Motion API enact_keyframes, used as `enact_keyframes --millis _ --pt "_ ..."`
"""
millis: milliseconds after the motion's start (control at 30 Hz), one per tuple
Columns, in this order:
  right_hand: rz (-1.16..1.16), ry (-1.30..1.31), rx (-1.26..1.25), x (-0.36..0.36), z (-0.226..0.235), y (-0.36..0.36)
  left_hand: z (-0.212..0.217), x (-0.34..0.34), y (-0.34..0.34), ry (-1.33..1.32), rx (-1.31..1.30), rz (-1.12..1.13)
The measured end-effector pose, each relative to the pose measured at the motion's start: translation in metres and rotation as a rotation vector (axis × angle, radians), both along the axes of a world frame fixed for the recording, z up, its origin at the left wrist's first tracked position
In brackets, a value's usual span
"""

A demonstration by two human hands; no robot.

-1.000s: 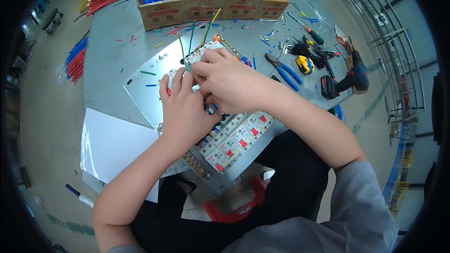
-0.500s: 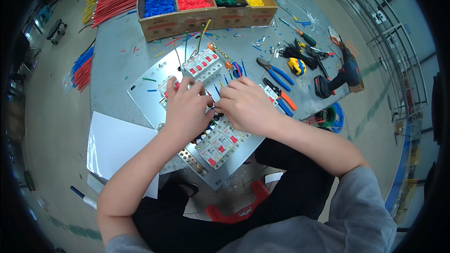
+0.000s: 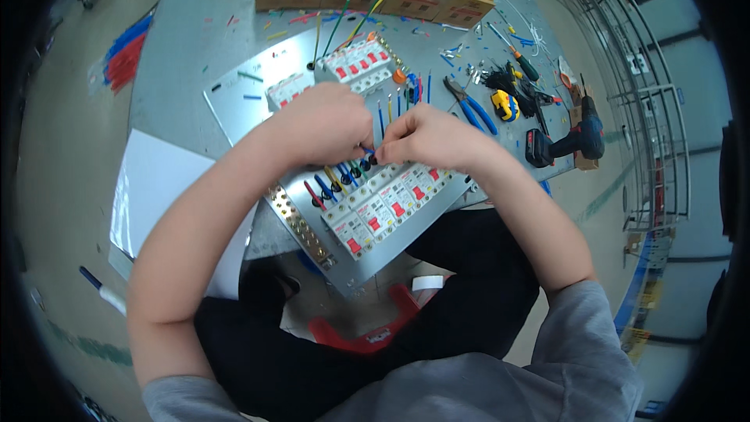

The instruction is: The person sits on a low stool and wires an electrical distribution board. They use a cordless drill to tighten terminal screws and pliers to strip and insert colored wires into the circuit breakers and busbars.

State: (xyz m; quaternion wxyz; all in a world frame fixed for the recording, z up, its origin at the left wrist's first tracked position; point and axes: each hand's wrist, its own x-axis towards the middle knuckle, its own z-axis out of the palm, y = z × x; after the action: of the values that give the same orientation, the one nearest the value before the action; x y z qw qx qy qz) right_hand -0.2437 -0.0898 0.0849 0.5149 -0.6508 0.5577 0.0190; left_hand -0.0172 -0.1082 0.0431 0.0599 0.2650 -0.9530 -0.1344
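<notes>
Bare left hand [image 3: 324, 121] and right hand [image 3: 433, 137], forearms uncovered, grey short sleeves at five and seven o'clock, black trousers below.

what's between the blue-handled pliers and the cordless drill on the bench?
Head view: between the blue-handled pliers and the cordless drill lies a yellow tape measure, with a clump of black cable ties just behind it.

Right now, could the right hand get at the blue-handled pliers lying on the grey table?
Probably yes: the blue-handled pliers lie just beyond the right hand on the grey table, nothing between them.
</notes>
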Motion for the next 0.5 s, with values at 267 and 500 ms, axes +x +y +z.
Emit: enact_keyframes --millis 267,500 --pt "0.152 0.108 0.157 0.009 -0.003 -0.015 0.0 0.002 -0.002 -0.064 0.094 0.033" --pt "0.19 0.107 0.118 0.016 -0.02 -0.02 0.006 -0.003 -0.001 -0.126 0.033 0.08"
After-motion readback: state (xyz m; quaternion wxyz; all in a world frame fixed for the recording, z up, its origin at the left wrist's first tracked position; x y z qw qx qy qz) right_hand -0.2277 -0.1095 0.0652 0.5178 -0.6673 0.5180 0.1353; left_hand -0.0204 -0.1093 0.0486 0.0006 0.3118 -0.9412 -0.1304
